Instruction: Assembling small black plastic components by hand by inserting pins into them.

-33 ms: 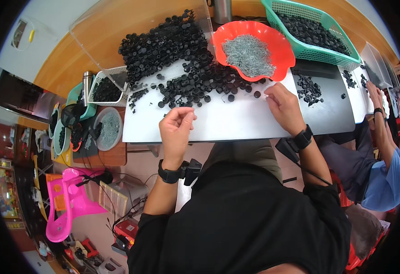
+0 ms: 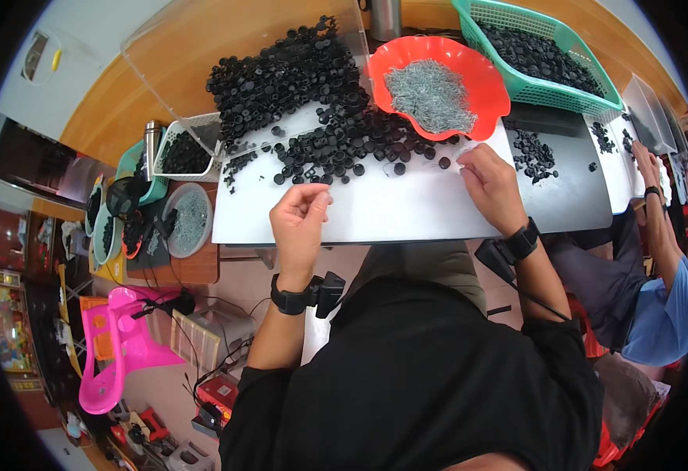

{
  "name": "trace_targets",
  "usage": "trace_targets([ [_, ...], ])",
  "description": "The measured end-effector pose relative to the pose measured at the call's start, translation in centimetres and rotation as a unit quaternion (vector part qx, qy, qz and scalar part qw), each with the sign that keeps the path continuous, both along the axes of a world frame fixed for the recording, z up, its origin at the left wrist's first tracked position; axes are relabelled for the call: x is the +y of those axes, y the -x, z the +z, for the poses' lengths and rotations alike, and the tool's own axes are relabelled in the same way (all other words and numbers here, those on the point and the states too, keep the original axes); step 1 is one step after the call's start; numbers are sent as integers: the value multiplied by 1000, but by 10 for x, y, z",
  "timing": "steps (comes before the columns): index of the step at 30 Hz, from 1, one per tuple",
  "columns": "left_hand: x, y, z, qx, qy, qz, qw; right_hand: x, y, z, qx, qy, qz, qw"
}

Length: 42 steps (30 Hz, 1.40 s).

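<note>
My left hand (image 2: 300,213) hovers over the near edge of the white tabletop (image 2: 391,210). Its thumb and index finger are pinched together; whatever lies between them is too small to make out. To the right, my right hand (image 2: 491,185) is closed too, fingertips pressed together just below a red scalloped bowl (image 2: 494,90). I cannot see what its fingers hold. Thin silvery metal pieces (image 2: 430,96) are heaped in that bowl. Small round black plastic caps (image 2: 332,149) spread across the table beyond both hands, one loose cap (image 2: 444,162) lying close to my right fingertips.
A clear plastic bin (image 2: 155,74) tipped on its side spills the caps. Back right stands a green basket (image 2: 544,86) of black parts. More black pieces dot a dark board (image 2: 571,184). A co-worker's hand (image 2: 647,161) is far right. A round tub (image 2: 173,243) of metal pieces sits left.
My left hand has shifted very slightly left, its fingers still pinched. The right hand stays by the red bowl, and the whole view has moved a touch.
</note>
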<state>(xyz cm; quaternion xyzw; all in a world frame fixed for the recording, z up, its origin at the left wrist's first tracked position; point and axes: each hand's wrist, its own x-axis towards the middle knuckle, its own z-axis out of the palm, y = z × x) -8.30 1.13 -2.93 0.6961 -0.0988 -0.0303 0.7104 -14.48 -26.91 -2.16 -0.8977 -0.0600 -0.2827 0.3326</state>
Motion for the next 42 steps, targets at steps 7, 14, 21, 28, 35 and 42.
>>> trace_targets([
  [7,24,-21,-5,-68,-124,122,983,19,18,-11,123,-287,24,950],
  [14,15,-36,7,-189,-371,70,907,18,22,-15,92,-306,50,946],
  [21,15,-41,7,-234,-388,37,891,18,22,-19,77,-299,46,950],
  [28,20,-38,8,-215,-286,32,933,19,22,-18,61,-286,33,956],
  [35,15,-46,22,-215,-328,34,919,20,22,-17,52,-290,29,955],
  [42,44,-65,13,-199,-324,138,915,21,23,-14,47,-283,29,957],
])
